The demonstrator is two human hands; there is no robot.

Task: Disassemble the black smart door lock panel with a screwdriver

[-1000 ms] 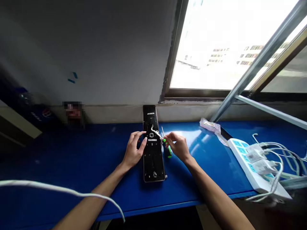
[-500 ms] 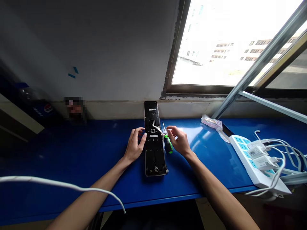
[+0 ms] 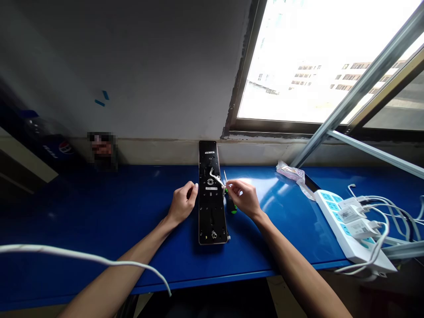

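Currently: long black metal lock panel (image 3: 212, 225) on blue bench (image 3: 99, 207), white cable (image 3: 216, 179) lying loose on it; left hand (image 3: 182, 204) curled and empty; right hand (image 3: 241, 199) over green-handled screwdriver (image 3: 233, 210), grip unclear.

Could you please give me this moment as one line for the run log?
left hand: beside black door-lock panel, holding nothing | right hand: fingers at green-handled screwdriver | panel: lying on blue bench
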